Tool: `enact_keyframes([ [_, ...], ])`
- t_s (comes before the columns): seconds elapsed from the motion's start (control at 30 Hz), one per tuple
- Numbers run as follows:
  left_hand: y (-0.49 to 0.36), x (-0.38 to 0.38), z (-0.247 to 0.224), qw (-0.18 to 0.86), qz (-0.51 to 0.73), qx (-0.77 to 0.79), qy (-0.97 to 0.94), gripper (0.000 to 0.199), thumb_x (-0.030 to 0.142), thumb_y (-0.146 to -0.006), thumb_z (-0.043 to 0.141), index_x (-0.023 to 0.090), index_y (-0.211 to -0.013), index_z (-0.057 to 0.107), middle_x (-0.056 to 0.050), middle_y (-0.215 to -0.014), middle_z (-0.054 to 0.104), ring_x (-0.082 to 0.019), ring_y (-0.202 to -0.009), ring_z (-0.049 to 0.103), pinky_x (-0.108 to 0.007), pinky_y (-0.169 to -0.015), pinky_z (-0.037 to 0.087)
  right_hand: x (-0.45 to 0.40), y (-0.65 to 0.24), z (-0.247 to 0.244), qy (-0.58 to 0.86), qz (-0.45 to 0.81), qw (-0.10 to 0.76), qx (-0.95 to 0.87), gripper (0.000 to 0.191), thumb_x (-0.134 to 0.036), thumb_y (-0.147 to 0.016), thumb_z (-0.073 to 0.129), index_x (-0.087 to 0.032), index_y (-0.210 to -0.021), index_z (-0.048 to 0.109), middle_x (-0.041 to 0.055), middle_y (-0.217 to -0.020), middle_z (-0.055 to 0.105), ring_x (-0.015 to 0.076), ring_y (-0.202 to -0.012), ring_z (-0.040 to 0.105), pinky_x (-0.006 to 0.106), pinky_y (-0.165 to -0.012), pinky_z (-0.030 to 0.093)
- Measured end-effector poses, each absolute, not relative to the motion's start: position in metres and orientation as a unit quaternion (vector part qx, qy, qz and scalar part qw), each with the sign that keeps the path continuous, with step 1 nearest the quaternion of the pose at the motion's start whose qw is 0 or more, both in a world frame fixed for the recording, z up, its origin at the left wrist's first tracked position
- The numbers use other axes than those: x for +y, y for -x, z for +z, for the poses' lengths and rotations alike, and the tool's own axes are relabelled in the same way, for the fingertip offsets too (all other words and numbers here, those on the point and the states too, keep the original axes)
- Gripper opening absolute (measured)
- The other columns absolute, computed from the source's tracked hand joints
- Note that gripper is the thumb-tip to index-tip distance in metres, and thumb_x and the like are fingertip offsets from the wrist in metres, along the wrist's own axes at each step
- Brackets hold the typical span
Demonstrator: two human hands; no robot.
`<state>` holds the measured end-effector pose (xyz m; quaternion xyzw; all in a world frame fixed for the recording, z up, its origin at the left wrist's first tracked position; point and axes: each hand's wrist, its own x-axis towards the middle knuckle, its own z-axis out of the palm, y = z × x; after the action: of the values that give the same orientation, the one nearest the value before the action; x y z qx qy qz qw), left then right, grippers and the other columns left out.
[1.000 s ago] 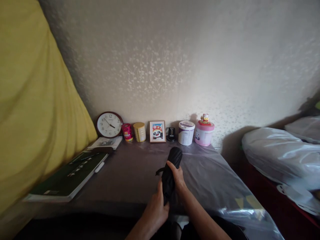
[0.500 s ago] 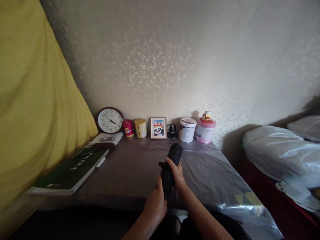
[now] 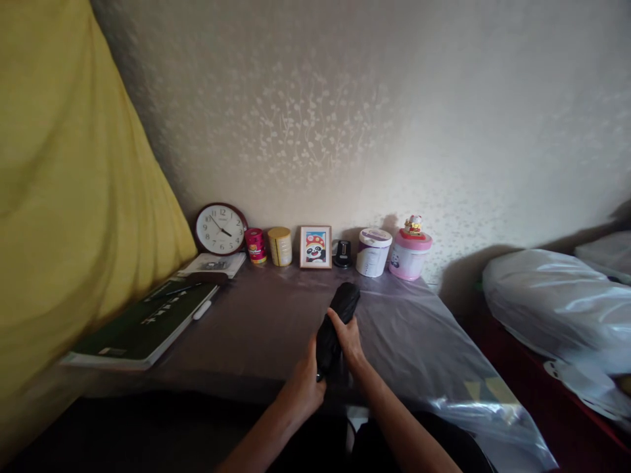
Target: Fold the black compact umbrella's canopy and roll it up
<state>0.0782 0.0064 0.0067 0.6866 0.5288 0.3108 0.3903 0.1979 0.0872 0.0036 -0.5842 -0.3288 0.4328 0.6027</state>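
- Black and compact, a folded umbrella (image 3: 329, 345) is held in both hands over the near part of the grey-covered counter (image 3: 261, 328); whether the counter is touched by it cannot be told.
- The long axis is tilted: the lower end is pointed back toward the body and slightly left, the far end away and slightly right, roughly toward the purple-and-white tub (image 3: 373, 253).
- The lower end is gripped, and partly hidden, by the left hand (image 3: 306, 381).
- The middle is clasped from the right side by the right hand (image 3: 349, 338), with the thumb laid across the top.
- The far end is covered by neither hand; the right is the nearer.
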Motion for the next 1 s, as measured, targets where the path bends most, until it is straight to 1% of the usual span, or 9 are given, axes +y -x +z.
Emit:
enact_keyframes([
  [0.07, -0.074, 0.009, 0.01, 0.344, 0.302, 0.534, -0.711, 0.082, 0.016, -0.068, 0.057, 0.019, -0.138, 0.013, -0.014, -0.126, 0.048, -0.024, -0.113, 0.05, -0.037, -0.091, 0.041, 0.088, -0.195, -0.002, 0.582, 0.444, 0.595, -0.333, 0.051, -0.047, -0.055, 0.075, -0.014, -0.09, 0.059, 0.0038, -0.074, 0.068, 0.0203, -0.07, 0.065, 0.027, -0.061, 0.052],
  [0.17, -0.072, 0.012, 0.014, 0.311, 0.288, 0.565, -0.708, 0.089, 0.031, -0.071, 0.06, 0.018, -0.14, 0.007, -0.018, -0.135, 0.036, -0.028, -0.116, 0.048, -0.041, -0.093, 0.04, 0.086, -0.191, -0.007, 0.588, 0.452, 0.588, -0.324, 0.046, -0.044, -0.055, 0.075, -0.014, -0.087, 0.06, 0.0037, -0.071, 0.068, 0.0211, -0.071, 0.065, 0.027, -0.06, 0.051],
  [0.37, -0.069, 0.014, 0.006, 0.249, 0.241, 0.563, -0.75, 0.074, 0.024, -0.078, 0.049, 0.02, -0.141, 0.01, -0.015, -0.13, 0.043, -0.025, -0.109, 0.053, -0.037, -0.088, 0.043, 0.084, -0.187, -0.011, 0.614, 0.383, 0.577, -0.378, 0.036, -0.035, -0.051, 0.078, -0.02, -0.075, 0.056, 0.0038, -0.064, 0.062, 0.024, -0.078, 0.064, 0.026, -0.059, 0.046],
  [0.5, -0.059, 0.013, 0.005, 0.215, 0.195, 0.583, -0.759, 0.072, 0.023, -0.078, 0.049, 0.02, -0.141, 0.012, -0.015, -0.125, 0.046, -0.025, -0.102, 0.056, -0.036, -0.086, 0.043, 0.078, -0.183, -0.01, 0.626, 0.32, 0.552, -0.448, 0.043, -0.035, -0.053, 0.078, -0.02, -0.089, 0.059, 0.0111, -0.092, 0.062, 0.0273, -0.098, 0.058, 0.028, -0.071, 0.045],
  [0.57, -0.055, 0.013, 0.006, 0.215, 0.187, 0.583, -0.761, 0.071, 0.024, -0.079, 0.049, 0.02, -0.14, 0.014, -0.014, -0.125, 0.047, -0.025, -0.101, 0.057, -0.035, -0.086, 0.043, 0.075, -0.181, -0.006, 0.643, 0.252, 0.503, -0.52, 0.048, -0.04, -0.061, 0.073, -0.019, -0.101, 0.058, 0.0136, -0.105, 0.057, 0.0276, -0.099, 0.057, 0.031, -0.076, 0.045],
  [0.63, -0.051, 0.014, 0.007, 0.216, 0.179, 0.584, -0.761, 0.069, 0.026, -0.079, 0.049, 0.021, -0.14, 0.015, -0.013, -0.123, 0.047, -0.025, -0.096, 0.059, -0.035, -0.083, 0.044, 0.074, -0.181, -0.002, 0.62, 0.197, 0.448, -0.613, 0.04, -0.039, -0.073, 0.061, -0.019, -0.108, 0.057, 0.0123, -0.11, 0.053, 0.024, -0.093, 0.058, 0.034, -0.08, 0.044],
  [0.73, -0.048, 0.016, 0.007, 0.217, 0.169, 0.588, -0.761, 0.07, 0.027, -0.079, 0.05, 0.023, -0.14, 0.015, -0.012, -0.121, 0.049, -0.025, -0.092, 0.06, -0.034, -0.08, 0.045, 0.075, -0.186, 0.002, 0.497, 0.197, 0.416, -0.736, 0.028, -0.022, -0.082, 0.044, -0.022, -0.106, 0.06, 0.0074, -0.106, 0.054, 0.0181, -0.091, 0.057, 0.032, -0.085, 0.044],
  [0.83, -0.046, 0.018, 0.006, 0.217, 0.166, 0.585, -0.763, 0.07, 0.027, -0.079, 0.05, 0.023, -0.14, 0.015, -0.012, -0.122, 0.048, -0.025, -0.095, 0.059, -0.034, -0.082, 0.044, 0.076, -0.194, 0.003, 0.403, 0.231, 0.422, -0.779, 0.032, -0.011, -0.075, 0.044, -0.022, -0.099, 0.062, 0.0054, -0.101, 0.057, 0.0163, -0.091, 0.056, 0.03, -0.085, 0.044],
  [1.0, -0.044, 0.019, 0.007, 0.211, 0.167, 0.579, -0.77, 0.069, 0.027, -0.08, 0.049, 0.025, -0.14, 0.015, -0.011, -0.122, 0.048, -0.024, -0.094, 0.059, -0.033, -0.081, 0.044, 0.079, -0.2, 0.004, 0.418, 0.318, 0.448, -0.723, 0.015, -0.019, -0.073, 0.055, -0.022, -0.085, 0.064, 0.0008, -0.084, 0.061, 0.0134, -0.074, 0.056, 0.026, -0.074, 0.045],
])
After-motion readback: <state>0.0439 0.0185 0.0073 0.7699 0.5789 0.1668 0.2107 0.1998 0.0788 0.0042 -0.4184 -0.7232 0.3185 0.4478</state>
